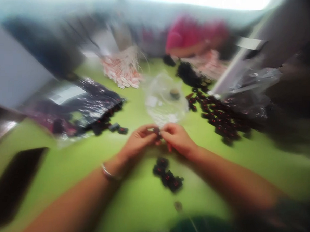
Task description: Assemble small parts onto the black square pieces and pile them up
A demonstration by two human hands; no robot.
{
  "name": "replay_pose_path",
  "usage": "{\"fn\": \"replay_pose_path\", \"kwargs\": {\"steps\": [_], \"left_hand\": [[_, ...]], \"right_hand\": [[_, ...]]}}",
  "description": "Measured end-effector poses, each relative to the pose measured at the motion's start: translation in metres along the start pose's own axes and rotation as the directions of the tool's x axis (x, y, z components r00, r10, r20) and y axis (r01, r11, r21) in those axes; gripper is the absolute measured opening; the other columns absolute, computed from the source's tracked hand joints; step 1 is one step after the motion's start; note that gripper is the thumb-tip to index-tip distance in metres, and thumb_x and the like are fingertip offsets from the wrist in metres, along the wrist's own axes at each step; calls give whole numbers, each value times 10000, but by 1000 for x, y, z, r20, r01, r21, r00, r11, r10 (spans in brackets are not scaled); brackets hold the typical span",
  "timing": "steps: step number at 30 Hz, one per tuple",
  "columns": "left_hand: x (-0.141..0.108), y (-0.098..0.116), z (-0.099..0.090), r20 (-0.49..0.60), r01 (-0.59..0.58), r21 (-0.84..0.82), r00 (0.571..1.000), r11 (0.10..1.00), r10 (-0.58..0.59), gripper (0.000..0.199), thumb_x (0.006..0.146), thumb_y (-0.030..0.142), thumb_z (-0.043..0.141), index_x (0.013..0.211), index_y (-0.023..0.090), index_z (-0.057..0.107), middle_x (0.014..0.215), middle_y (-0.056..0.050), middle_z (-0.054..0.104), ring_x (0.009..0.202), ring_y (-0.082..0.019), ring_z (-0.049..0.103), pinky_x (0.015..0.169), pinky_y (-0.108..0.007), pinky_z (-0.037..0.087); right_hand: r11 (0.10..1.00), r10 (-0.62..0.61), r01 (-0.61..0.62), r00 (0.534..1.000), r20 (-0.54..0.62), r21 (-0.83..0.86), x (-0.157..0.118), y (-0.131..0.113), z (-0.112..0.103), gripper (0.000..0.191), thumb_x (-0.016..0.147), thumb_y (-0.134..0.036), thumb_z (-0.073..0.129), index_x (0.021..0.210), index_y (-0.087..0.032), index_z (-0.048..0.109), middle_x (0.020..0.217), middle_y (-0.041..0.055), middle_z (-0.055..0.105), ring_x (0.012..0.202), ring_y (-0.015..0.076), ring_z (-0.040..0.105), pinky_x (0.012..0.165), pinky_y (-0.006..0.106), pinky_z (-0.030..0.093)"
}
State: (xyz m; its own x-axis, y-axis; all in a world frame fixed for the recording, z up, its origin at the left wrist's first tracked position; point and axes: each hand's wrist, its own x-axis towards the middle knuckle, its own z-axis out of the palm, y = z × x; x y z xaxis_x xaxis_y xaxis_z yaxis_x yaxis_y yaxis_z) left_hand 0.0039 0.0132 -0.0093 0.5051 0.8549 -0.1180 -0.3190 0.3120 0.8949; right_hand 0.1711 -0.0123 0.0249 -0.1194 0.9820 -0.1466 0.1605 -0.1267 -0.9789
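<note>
Black part (157,132), small and blurred, sits just below the middle of the head view, where the left hand (138,140) and right hand (180,139) both pinch it by the fingertips. A clear bag (162,97) lies just beyond, loose black pieces (168,177) below. I'd say a slack pinch could drop it among those look-alikes, or a careless brush scatter them over the green table (128,206).

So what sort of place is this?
Probably an assembly workshop: heaped dark parts and a bundle of pale stranded pieces share a green tabletop, with a person in pink beyond.
</note>
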Motion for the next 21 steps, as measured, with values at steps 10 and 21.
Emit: {"fn": "replay_pose_path", "kwargs": {"steps": [10,21], "left_hand": [[-2,-1,4,-41,-83,113,995,990,88,281,710,200,762,972,160,668,873,-57,734,798,-157,679,774,-267,529],[0,3,3,11,17,-76,1000,997,-16,318,719,206,761,1001,159,621,810,-46,718,704,-130,672,716,-259,537]], "right_hand": [[912,-284,237,954,-96,-336,2,7,2,119,714,-199,525,612,-190,465,545,-50,487,490,74,428,474,204,354],[997,-30,28,999,-23,-66,1,-2,1,109,758,-274,554,719,-172,547,542,-53,570,341,55,425,326,178,316]]}}
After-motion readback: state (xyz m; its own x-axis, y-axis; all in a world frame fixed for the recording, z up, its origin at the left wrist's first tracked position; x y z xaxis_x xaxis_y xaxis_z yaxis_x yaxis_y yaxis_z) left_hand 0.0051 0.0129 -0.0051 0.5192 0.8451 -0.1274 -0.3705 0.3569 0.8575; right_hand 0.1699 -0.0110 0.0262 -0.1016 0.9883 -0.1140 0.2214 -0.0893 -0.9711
